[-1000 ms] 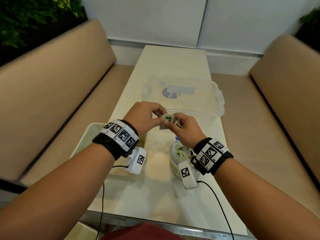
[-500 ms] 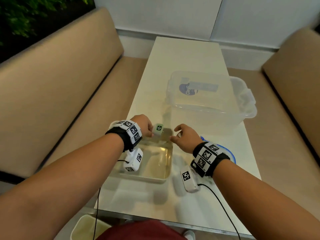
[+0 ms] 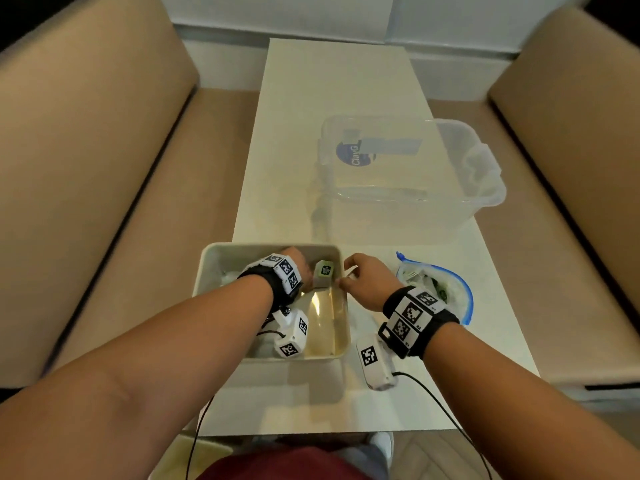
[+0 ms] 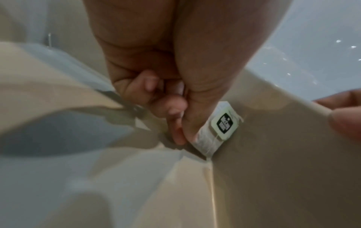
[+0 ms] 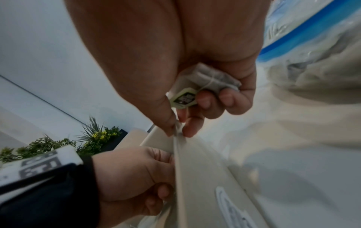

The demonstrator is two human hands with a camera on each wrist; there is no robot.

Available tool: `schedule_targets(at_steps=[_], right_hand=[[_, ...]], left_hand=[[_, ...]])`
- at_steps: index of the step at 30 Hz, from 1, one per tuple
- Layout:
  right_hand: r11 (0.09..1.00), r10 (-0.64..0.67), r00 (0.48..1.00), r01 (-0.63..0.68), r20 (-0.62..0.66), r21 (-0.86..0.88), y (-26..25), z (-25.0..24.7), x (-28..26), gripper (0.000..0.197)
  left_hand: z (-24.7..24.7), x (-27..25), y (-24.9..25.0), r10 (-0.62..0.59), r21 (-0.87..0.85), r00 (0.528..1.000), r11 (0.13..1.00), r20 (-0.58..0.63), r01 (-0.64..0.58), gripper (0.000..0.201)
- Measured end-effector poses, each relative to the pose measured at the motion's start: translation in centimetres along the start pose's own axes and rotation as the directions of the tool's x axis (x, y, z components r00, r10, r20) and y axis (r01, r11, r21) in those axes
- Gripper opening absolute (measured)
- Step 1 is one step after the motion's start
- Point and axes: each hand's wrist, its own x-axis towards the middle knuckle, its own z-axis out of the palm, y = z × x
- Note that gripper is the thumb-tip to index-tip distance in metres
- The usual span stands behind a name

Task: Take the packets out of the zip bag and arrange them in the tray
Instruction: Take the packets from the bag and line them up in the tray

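Note:
A cream tray (image 3: 207,271) sits at the table's near left. Inside its far right corner my left hand (image 3: 310,273) pinches a white packet (image 3: 322,273) with a green tag. In the left wrist view this packet (image 4: 213,134) is low against the tray wall (image 4: 273,154), between thumb and fingers of the left hand (image 4: 183,132). My right hand (image 3: 346,277) is at the tray's right rim. Its thumb and forefinger pinch the rim (image 5: 178,154), while its curled fingers hold a second packet (image 5: 213,78). The blue-edged zip bag (image 3: 450,289) lies to the right with more packets inside.
A clear plastic box (image 3: 485,174) with a blue label stands behind the tray and the bag. Beige bench seats (image 3: 104,168) flank the narrow white table (image 3: 329,81). Camera cables trail off the front edge.
Both hands held one packet together above the table. The left hand has since carried it down into the tray's far right corner, and the right hand has moved to the tray's rim.

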Motion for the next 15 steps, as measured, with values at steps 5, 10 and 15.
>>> schedule_targets(at_steps=[5, 10, 15], right_hand=[[1.000, 0.009, 1.000, -0.009, -0.004, 0.011, 0.3, 0.3, 0.2, 0.040], [1.000, 0.009, 1.000, -0.009, 0.004, 0.014, 0.2, 0.1, -0.1, 0.039], [0.996, -0.005, 1.000, 0.004, 0.002, 0.091, 0.2, -1.2, -0.9, 0.043]], left_hand=[[0.3, 0.7, 0.4, 0.003, -0.007, 1.000, 1.000, 0.023, -0.003, 0.039], [0.7, 0.9, 0.3, 0.028, 0.032, 0.999, 0.999, -0.027, -0.027, 0.037], [0.1, 0.4, -0.1, 0.102, 0.192, 0.995, 0.976, 0.001, -0.100, 0.021]])
